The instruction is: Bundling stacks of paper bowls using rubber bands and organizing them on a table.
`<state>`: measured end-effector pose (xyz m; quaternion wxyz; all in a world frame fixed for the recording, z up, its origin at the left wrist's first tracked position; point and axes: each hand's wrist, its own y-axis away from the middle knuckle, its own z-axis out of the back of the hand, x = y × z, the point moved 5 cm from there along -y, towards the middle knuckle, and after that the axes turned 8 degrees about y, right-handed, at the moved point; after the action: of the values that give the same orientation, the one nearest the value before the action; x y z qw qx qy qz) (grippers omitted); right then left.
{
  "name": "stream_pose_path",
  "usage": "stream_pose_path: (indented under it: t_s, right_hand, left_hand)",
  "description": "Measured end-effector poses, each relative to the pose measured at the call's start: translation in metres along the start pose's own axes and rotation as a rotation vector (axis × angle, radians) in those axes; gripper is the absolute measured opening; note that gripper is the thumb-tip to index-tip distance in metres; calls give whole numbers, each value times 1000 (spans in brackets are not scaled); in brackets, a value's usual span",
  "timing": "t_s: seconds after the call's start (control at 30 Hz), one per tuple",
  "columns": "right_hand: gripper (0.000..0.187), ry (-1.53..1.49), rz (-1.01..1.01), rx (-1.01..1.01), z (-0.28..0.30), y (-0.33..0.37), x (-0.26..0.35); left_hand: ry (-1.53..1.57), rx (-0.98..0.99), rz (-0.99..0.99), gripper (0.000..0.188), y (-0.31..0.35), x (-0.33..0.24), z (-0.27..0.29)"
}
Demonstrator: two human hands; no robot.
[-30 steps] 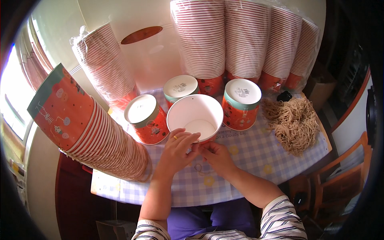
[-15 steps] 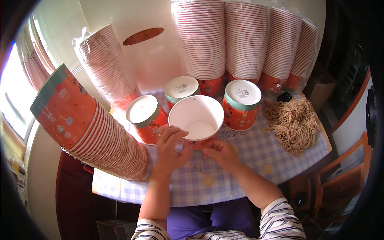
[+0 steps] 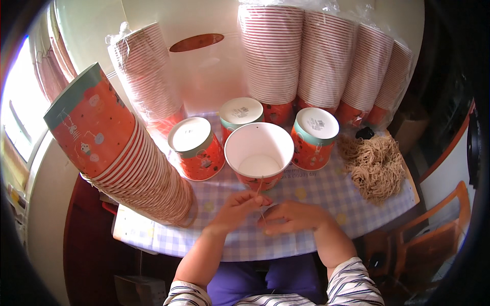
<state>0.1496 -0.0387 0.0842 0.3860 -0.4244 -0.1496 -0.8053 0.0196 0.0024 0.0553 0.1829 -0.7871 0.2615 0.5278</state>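
In the middle stands an upright paper bucket [image 3: 259, 148], white inside and orange outside, with a small hole in its far wall. A thin tan string [image 3: 261, 184] comes over its near rim and hangs down the front. My left hand [image 3: 239, 208] pinches this string between thumb and fingertips, just below the bucket. Beside it, my right hand [image 3: 298, 218] is curled palm inward, its slightly blurred fingertips closed at the lower part of the string. Neither hand touches the bucket.
Upside-down buckets [image 3: 315, 148] stand around the upright one. A tall leaning stack of nested buckets [image 3: 138, 158], with strings, is at the left. Plastic-wrapped stacks [image 3: 273, 56] line the back. A heap of tan strings [image 3: 376, 166] lies right on the checkered tablecloth [image 3: 168, 234].
My left hand has left the bucket's rim and moved down and right to the string. My right hand has drawn back toward me. The whole view has shifted slightly.
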Motion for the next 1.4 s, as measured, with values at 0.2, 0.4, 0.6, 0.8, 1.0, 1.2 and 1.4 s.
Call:
stream_pose_path:
  t_s: [0.2, 0.4, 0.6, 0.8, 1.0, 1.2, 1.4]
  right_hand:
    - [20, 126, -185, -803, 58, 27, 1]
    - [27, 948, 43, -955, 43, -11, 53]
    - [25, 954, -36, -718, 45, -23, 25]
    - [20, 971, -89, -627, 79, 23, 33]
    - [40, 1051, -69, -494, 55, 33, 95]
    - [36, 709, 663, -264, -23, -12, 190]
    - [61, 564, 976, -560, -25, -31, 258]
  left_hand:
    - [219, 178, 102, 26, 8, -16, 4]
    - [7, 265, 247, 25, 6, 3, 2]
    - [-18, 267, 306, 25, 2, 6, 2]
    - [-29, 231, 250, 23, 8, -3, 11]
    - [-19, 225, 252, 21, 8, 1, 14]
    - [-110, 212, 314, 17, -14, 15, 14]
    - [-105, 92, 318, 17, 4, 8, 24]
